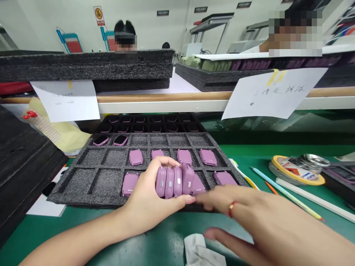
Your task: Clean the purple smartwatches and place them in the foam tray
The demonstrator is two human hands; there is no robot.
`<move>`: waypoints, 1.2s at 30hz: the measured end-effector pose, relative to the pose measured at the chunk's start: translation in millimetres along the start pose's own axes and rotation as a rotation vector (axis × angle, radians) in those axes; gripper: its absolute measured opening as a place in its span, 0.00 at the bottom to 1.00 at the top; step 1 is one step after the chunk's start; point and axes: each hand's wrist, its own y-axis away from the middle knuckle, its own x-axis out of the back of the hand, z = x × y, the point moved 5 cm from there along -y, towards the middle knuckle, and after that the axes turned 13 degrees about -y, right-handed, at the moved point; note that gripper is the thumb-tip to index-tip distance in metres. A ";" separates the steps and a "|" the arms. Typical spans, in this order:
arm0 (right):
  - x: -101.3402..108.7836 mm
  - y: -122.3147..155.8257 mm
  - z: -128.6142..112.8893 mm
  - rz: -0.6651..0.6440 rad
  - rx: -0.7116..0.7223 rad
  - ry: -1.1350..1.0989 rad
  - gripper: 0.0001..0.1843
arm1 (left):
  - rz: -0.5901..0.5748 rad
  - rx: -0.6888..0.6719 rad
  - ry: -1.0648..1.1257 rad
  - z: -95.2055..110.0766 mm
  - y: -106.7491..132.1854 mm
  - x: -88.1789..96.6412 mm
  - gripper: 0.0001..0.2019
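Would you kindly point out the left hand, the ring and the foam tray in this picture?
Left hand (145, 195): head view, on its back.
Ring (231, 208): head view, on its band.
Black foam tray (107, 181): head view, on an empty cell's floor.

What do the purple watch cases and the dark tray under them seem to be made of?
The purple watch cases look like moulded matte plastic, possibly rubber-coated: smooth, soft sheen, no metallic glint. The dark tray looks like grey foam: rough, speckled, porous surface.
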 end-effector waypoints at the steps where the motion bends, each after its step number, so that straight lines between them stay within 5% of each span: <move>1: -0.8 -2.6 2.7 0.004 -0.009 0.010 0.18 | 0.005 -0.008 0.001 0.1 0.4 0.4 0.25; 7: -27.9 -25.7 17.7 -0.068 -0.011 -0.203 0.55 | -0.062 -0.007 0.074 5.9 2.4 -0.6 0.27; 16: -50.0 -32.1 16.9 0.094 0.081 -0.532 0.42 | -0.247 -0.063 0.238 16.3 2.7 -2.4 0.38; 19: -51.0 -34.2 17.5 0.078 0.081 -0.618 0.44 | -0.262 -0.139 0.306 12.8 1.4 -2.4 0.32; 23: -54.9 -35.1 19.0 0.058 0.075 -0.636 0.46 | -0.172 -0.044 0.443 1.5 -1.9 -2.1 0.22; 28: -52.5 -33.8 20.8 0.147 0.090 -0.636 0.49 | -0.170 -0.019 0.511 5.1 -4.4 -2.7 0.23; 36: -56.7 -32.2 28.9 0.086 0.023 -0.734 0.55 | -0.179 0.208 0.664 3.6 -6.1 -4.7 0.24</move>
